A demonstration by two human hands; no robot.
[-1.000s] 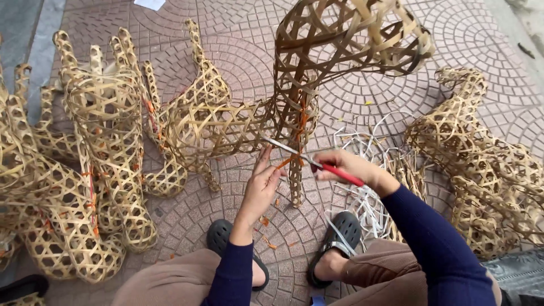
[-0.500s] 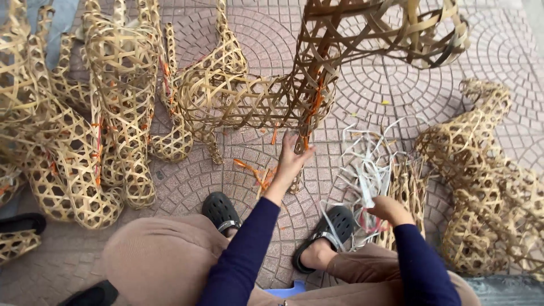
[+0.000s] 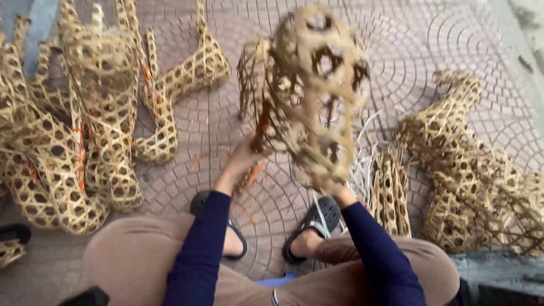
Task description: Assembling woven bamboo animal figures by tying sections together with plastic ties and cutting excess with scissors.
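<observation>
While blurred by motion at the upper middle of the frame, woven bamboo figure (image 3: 309, 96) lifted off the paved ground (image 3: 396, 51), left hand (image 3: 246, 158) closed around a lower leg of it beside an orange strip. Right hand (image 3: 334, 190) mostly hidden under the figure's lower end, so cannot tell how its fingers sit. More woven figures (image 3: 85, 124) piled at left, others (image 3: 476, 170) at right, white strips (image 3: 360, 164) between.
</observation>
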